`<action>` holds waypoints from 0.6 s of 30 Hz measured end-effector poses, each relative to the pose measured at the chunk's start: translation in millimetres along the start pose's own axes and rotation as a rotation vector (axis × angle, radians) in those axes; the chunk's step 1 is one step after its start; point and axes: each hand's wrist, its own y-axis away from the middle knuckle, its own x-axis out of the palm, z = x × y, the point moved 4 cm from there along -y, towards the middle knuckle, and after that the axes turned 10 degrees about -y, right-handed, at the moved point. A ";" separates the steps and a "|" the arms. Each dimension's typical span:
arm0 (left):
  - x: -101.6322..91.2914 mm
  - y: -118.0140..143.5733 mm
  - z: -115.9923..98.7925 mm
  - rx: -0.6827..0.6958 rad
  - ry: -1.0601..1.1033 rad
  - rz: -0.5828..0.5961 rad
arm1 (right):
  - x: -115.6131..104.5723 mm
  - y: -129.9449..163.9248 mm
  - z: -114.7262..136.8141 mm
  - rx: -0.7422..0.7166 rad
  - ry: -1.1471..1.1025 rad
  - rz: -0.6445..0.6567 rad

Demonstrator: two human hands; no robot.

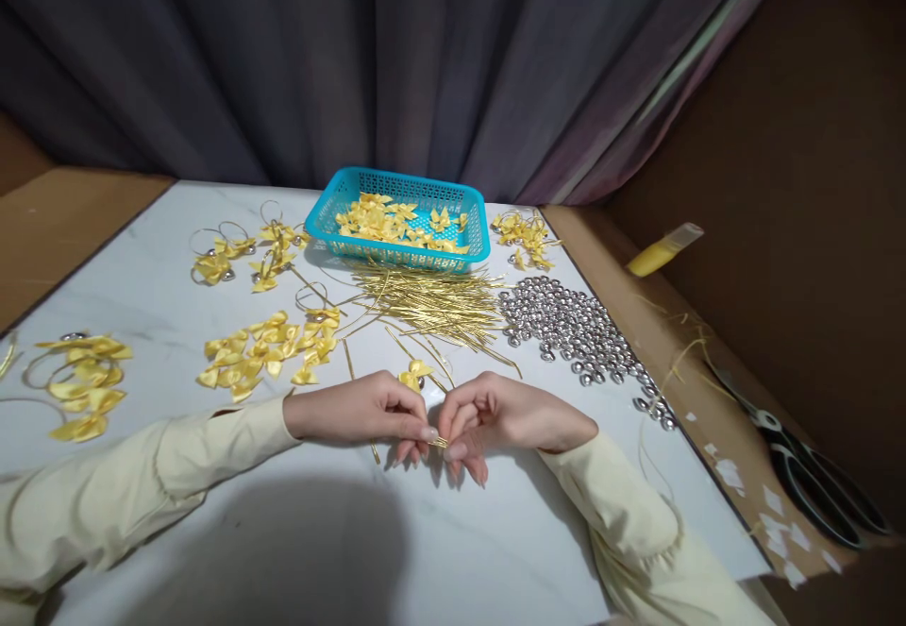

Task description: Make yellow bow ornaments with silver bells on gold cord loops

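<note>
Gold cord (pixel 440 440), a short thin length of it, sat pinched between the fingertips of both hands, low over the white surface (pixel 354 532). The left hand (pixel 364 411) had its fingers pressed together on the near end, and a small yellow satin bow (pixel 412 377) with a silver bead rose just above its knuckles, seemingly on the same cord. The right hand (pixel 506 415) met it fingertip to fingertip, fingers curled and closed on the cord, likely so both ends could be worked at once. Supplies lay fanned within reach: loose bows (pixel 265 350), a heap of gold cords (pixel 431 303), silver beads (pixel 573 329) and a teal basket (pixel 400 217) holding more bows. Finished loops (pixel 81 380) sat at the left edge, partly cut off. Scissors (pixel 807 475) rested off the surface at right. Exactly how the cord ran through the fingers was too small to tell.
</note>
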 end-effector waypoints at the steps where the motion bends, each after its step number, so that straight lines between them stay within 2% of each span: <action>1: 0.1 0.2 -0.2 0.002 -0.005 0.005 | 0.0 -0.2 -0.4 0.007 -0.003 0.003; 18: 1.1 0.6 0.4 0.035 -0.036 0.015 | 0.9 1.9 0.0 0.021 0.015 0.021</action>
